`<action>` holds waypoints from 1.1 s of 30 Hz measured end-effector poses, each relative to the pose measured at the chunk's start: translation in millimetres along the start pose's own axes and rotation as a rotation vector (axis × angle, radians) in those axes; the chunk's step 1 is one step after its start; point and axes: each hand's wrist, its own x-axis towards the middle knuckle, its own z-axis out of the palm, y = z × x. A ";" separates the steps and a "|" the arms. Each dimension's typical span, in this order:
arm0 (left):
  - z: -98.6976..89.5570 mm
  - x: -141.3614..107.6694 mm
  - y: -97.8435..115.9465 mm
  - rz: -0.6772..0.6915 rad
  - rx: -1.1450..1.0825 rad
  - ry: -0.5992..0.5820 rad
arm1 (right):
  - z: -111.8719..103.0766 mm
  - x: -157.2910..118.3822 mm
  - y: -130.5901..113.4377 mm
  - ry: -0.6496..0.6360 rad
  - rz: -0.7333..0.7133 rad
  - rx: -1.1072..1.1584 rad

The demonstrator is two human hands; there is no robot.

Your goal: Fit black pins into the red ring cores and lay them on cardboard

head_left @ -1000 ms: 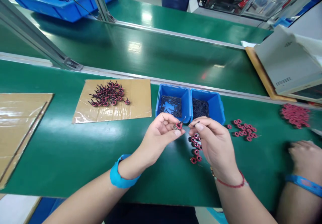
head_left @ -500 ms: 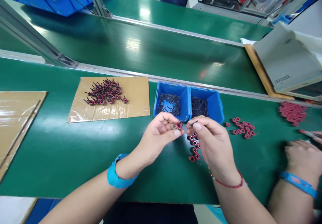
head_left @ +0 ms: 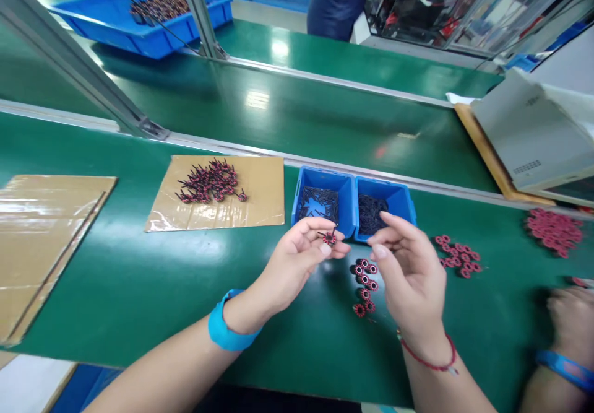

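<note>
My left hand (head_left: 290, 261) pinches a small red-and-black wound ring coil (head_left: 329, 238) between thumb and fingers, in front of the blue bins. Dark sleeve-like pieces stick up from the coil. To its right, my right hand (head_left: 411, 270) is raised with thumb and fingertips apart, and nothing shows between them. Several similar ring coils (head_left: 365, 280) lie in a small cluster on the green table between the hands. The left blue bin (head_left: 346, 199) contains short black tubes (head_left: 320, 202). Thin black pieces (head_left: 371, 212) fill part of the right blue bin (head_left: 401, 205).
A cardboard sheet (head_left: 264, 196) bears a heap of coils with black sleeves (head_left: 211, 181). Another cardboard sheet (head_left: 51, 233) lies farther left. More red rings (head_left: 459, 257) sit at right, near another person's hand (head_left: 573, 320). A metal post (head_left: 93, 60) rises at left.
My right hand has moved right, away from the coil, and its fingers have opened; the black tube it pinched is gone from them. My left hand still holds the coil. The view has shifted.
</note>
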 end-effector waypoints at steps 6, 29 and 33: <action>-6.3 6.8 5.9 0.070 0.069 0.039 | -10.2 25.5 40.2 0.084 -0.096 -0.436; -151.1 -23.2 93.3 0.333 1.233 0.946 | -8.8 38.7 76.7 0.101 -0.389 -0.476; -132.9 -24.4 84.8 0.445 1.100 1.005 | -11.0 38.7 77.0 0.099 -0.380 -0.495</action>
